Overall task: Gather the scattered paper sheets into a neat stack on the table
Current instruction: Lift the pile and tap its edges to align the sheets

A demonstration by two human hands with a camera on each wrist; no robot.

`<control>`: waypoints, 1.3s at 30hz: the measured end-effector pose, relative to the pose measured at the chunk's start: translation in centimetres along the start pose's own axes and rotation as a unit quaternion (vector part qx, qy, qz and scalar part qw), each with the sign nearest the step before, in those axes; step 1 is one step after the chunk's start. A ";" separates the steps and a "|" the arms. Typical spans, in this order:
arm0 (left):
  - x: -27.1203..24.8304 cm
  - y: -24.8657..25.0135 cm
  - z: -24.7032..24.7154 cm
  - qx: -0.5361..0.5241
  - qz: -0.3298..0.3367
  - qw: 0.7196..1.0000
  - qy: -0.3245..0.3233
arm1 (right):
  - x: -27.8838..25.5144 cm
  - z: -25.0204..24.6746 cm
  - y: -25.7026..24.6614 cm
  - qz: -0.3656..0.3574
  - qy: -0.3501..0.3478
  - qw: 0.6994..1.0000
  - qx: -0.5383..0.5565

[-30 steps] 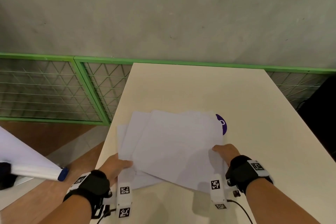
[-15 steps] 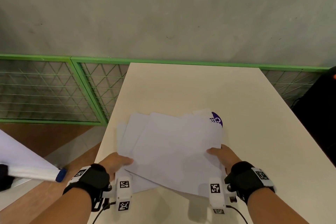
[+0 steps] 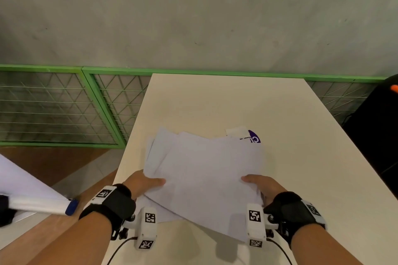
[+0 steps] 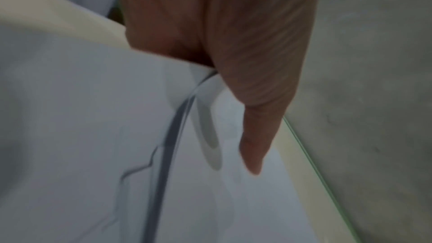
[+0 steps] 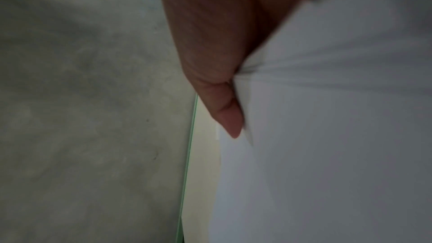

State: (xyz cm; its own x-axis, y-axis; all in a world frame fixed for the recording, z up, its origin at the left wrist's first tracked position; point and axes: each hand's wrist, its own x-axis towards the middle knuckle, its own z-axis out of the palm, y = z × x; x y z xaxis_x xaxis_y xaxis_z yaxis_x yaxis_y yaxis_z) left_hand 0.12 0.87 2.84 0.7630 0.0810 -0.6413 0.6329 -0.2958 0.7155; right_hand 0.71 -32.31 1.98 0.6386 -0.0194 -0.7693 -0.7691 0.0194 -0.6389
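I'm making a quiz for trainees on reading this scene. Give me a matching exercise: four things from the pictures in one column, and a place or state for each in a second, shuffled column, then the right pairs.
Things:
1. left hand
2. right hand
3. purple printed sheet
4. green mesh fence

Places or states:
A. peeks out at the far right corner of the paper sheets
B. grips the pile's right edge
C. stands beyond the table, along the wall
D. grips the pile's left edge

Pairs: 1-D, 2-B, 3-A, 4-C
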 end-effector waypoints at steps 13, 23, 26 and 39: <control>-0.6 -2.0 1.1 -0.068 0.041 0.995 0.057 | -0.4 -1.1 0.9 -0.087 0.001 0.996 -0.015; -3.3 2.7 0.2 -0.182 0.196 0.952 0.149 | -3.8 -1.6 -2.6 -0.360 0.070 0.930 0.035; -3.7 3.1 -0.3 -0.180 0.219 0.951 0.123 | -3.8 -1.6 -2.4 -0.367 0.039 0.928 0.050; -4.6 2.3 -1.3 -0.223 0.306 0.925 0.028 | -4.3 -1.4 -1.4 -0.384 -0.020 0.918 0.099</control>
State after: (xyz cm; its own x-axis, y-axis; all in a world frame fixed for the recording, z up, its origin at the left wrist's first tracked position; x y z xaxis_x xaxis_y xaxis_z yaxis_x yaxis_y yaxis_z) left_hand -1.73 1.04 7.80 0.9941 0.0806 -0.0723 0.0623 0.1197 0.9909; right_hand -0.97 -33.67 6.18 0.9938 -0.0674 -0.0882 -0.0733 0.1971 -0.9776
